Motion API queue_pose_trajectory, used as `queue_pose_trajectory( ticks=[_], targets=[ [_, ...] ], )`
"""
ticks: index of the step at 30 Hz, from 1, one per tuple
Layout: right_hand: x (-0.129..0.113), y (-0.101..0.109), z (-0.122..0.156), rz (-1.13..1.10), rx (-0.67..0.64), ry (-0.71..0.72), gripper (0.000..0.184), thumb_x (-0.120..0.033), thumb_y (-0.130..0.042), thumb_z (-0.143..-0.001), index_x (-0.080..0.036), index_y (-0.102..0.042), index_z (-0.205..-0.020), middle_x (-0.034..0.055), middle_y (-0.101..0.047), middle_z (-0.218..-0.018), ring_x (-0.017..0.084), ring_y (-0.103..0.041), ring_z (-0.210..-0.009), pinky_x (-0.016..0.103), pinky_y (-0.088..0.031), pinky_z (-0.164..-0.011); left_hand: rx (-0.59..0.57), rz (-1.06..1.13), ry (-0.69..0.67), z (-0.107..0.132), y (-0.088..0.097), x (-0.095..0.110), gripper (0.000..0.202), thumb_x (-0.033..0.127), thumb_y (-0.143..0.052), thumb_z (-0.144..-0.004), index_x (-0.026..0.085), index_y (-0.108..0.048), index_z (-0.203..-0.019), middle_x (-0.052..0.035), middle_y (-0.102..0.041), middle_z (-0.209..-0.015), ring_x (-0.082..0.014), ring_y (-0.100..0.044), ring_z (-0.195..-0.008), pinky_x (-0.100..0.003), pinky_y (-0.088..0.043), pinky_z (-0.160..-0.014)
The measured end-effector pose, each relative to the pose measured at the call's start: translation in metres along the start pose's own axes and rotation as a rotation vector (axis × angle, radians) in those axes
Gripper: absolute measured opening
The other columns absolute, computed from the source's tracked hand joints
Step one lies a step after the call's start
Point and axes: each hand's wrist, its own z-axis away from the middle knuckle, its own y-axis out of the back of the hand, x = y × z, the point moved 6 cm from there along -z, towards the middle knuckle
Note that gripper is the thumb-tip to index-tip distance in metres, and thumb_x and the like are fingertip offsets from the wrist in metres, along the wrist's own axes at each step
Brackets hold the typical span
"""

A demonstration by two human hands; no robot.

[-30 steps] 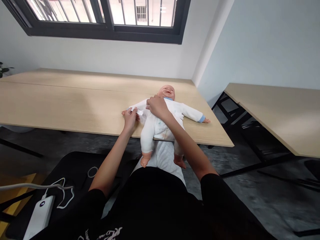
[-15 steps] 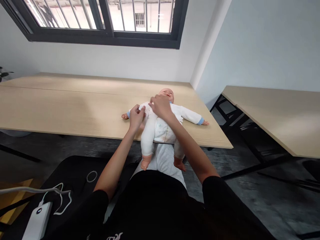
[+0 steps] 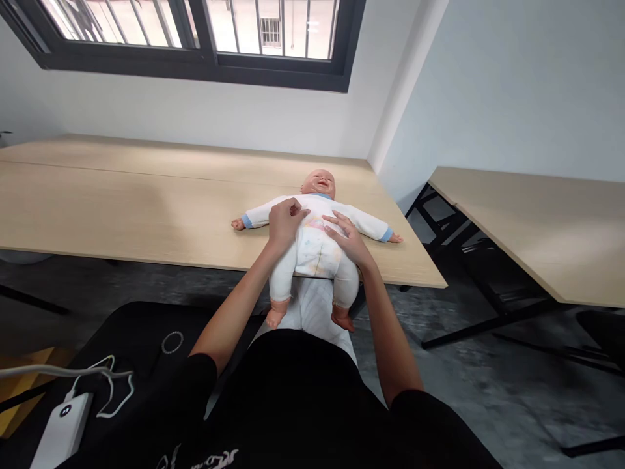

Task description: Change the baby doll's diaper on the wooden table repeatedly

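A baby doll (image 3: 319, 184) lies on its back at the table's front edge, arms spread and legs hanging over. It wears a white top with blue cuffs, white leggings and a printed diaper (image 3: 317, 251). My left hand (image 3: 286, 225) rests at the diaper's upper left side with its fingers curled in; what they pinch, if anything, is hidden. On the opposite side, my right hand (image 3: 349, 240) lies over the diaper's upper right part, fingers spread and touching its front.
The wooden table (image 3: 195, 208) stands against the wall under a window. A second table (image 3: 527, 228) is to the right, across a gap. On a black chair (image 3: 146, 319) at left lie a white power bank (image 3: 63, 430) with a cable and a bracelet (image 3: 172, 342).
My right hand has moved from the doll's chest, in front of its face, down to the diaper's right side and spread out. My left hand has shifted right, onto the doll's waist.
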Motion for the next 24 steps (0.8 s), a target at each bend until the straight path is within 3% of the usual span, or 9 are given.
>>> queue_pose_trajectory(
  ticks=[4,10,16,18,21,24],
  targets=[
    [0.003,0.0,-0.001,0.006,-0.023,-0.025,0.053,-0.063,-0.063,-0.087,-0.027,-0.07,-0.125,0.007,-0.044,-0.154,0.026,-0.039,-0.143,0.047,-0.024,-0.124,-0.005,-0.093,-0.054,0.003,-0.005,0.006,0.026,0.022,-0.072,-0.079,0.018,-0.054,-0.061,0.0022,-0.056,-0.063,-0.0144,-0.051,-0.064,-0.027,-0.037,-0.064],
    [0.005,-0.001,-0.002,0.014,-0.046,-0.052,0.051,-0.06,-0.063,-0.087,-0.028,-0.07,-0.126,0.0061,-0.043,-0.154,0.027,-0.037,-0.144,0.048,-0.021,-0.125,-0.102,-0.201,-0.096,0.006,-0.011,0.001,0.011,0.021,-0.067,-0.086,0.017,-0.071,-0.076,-0.0036,-0.07,-0.078,-0.0177,-0.061,-0.073,-0.03,-0.047,-0.074],
    [0.004,-0.002,-0.002,-0.001,-0.058,-0.054,0.056,-0.064,-0.062,-0.087,-0.027,-0.069,-0.128,0.0068,-0.043,-0.154,0.027,-0.036,-0.145,0.045,-0.02,-0.125,-0.232,-0.379,-0.218,0.027,-0.014,0.01,0.038,0.041,-0.048,-0.1,0.015,-0.076,-0.093,-0.0106,-0.075,-0.099,-0.0241,-0.067,-0.1,-0.037,-0.05,-0.095],
    [0.003,-0.002,-0.001,-0.002,-0.056,-0.053,0.058,-0.066,-0.062,-0.087,-0.027,-0.068,-0.129,0.0071,-0.043,-0.154,0.027,-0.035,-0.145,0.044,-0.02,-0.125,-0.296,-0.432,-0.266,0.038,-0.017,0.015,0.046,0.045,-0.041,-0.103,0.013,-0.073,-0.109,-0.0131,-0.073,-0.117,-0.0256,-0.063,-0.118,-0.038,-0.046,-0.106],
    [0.004,-0.002,-0.001,0.001,-0.052,-0.05,0.059,-0.068,-0.061,-0.085,-0.028,-0.068,-0.128,0.0065,-0.041,-0.155,0.027,-0.035,-0.146,0.045,-0.02,-0.125,-0.407,-0.544,-0.284,0.05,-0.022,0.02,0.057,0.049,-0.036,-0.103,0.009,-0.057,-0.137,-0.0169,-0.057,-0.144,-0.0277,-0.045,-0.142,-0.041,-0.036,-0.118],
    [0.005,-0.003,-0.002,0.005,-0.05,-0.048,0.059,-0.068,-0.061,-0.085,-0.027,-0.069,-0.126,0.0066,-0.041,-0.155,0.027,-0.035,-0.145,0.045,-0.021,-0.125,-0.508,-0.629,-0.266,0.054,-0.026,0.023,0.066,0.055,-0.032,-0.102,0.01,-0.044,-0.149,-0.0165,-0.043,-0.156,-0.0287,-0.03,-0.152,-0.045,-0.029,-0.122]
  ],
)
